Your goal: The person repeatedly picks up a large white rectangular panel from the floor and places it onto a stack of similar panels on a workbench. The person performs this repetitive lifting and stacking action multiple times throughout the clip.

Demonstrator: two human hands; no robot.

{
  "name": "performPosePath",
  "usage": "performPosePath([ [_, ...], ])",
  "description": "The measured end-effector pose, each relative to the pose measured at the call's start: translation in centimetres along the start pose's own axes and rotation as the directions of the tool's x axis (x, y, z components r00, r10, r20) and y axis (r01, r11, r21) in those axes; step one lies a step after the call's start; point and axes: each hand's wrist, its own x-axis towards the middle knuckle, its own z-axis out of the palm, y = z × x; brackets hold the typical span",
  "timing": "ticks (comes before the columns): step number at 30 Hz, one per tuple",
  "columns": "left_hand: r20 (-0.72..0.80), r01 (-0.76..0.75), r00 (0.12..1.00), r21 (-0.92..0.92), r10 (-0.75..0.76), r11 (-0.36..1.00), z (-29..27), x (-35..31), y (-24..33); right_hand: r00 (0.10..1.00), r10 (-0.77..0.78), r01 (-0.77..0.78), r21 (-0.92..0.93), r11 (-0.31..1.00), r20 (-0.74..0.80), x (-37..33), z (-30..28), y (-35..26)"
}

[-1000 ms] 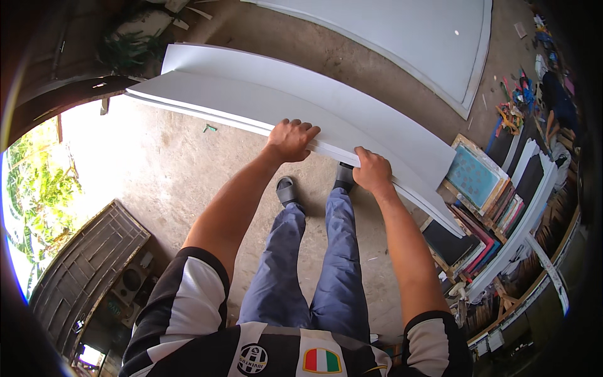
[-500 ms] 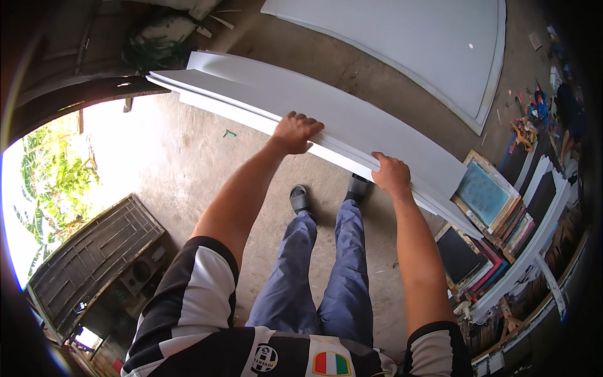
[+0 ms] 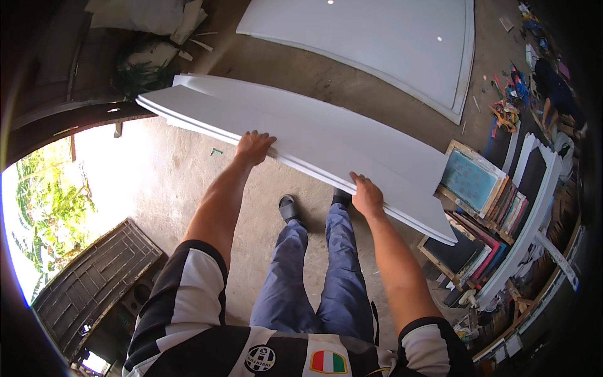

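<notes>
A small stack of long white boards (image 3: 301, 144) stretches across in front of my legs, from the far left down to the right. My left hand (image 3: 255, 147) is closed over the near edge, left of the middle, its fingers on the upper face. Farther right along that edge, my right hand (image 3: 368, 196) grips the boards too, its thumb side uppermost. The top board tilts up toward me, and another white layer shows behind it. The undersides and the parts of my fingers beneath are hidden.
A large white sheet (image 3: 370, 44) lies on the floor beyond the boards. Framed screens (image 3: 474, 179) are stacked by the boards' right end, beside more frames and a white rail. A slatted dark wooden panel (image 3: 97, 279) stands lower left. A small green object (image 3: 216, 151) lies on the concrete.
The boards have tipped so that more of the top board's face shows. Both hands, still on the near edge, sit farther left and lower in the picture; the view has shifted as well.
</notes>
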Motion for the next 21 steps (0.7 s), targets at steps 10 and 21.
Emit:
performPosePath([
  [10, 0.216, -0.22, 0.947, -0.107, 0.238, 0.97, 2.4, -15.1, 8.1, 0.985, 0.121, -0.132, 0.089, 0.987, 0.125, -19.0, -2.3, -0.9],
  [21, 0.082, -0.427, 0.9, -0.025, 0.428, 0.904, -4.5, -27.2, 15.3, 0.938, 0.317, -0.309, 0.075, 0.948, -0.144, -39.2, -7.7, -5.7],
])
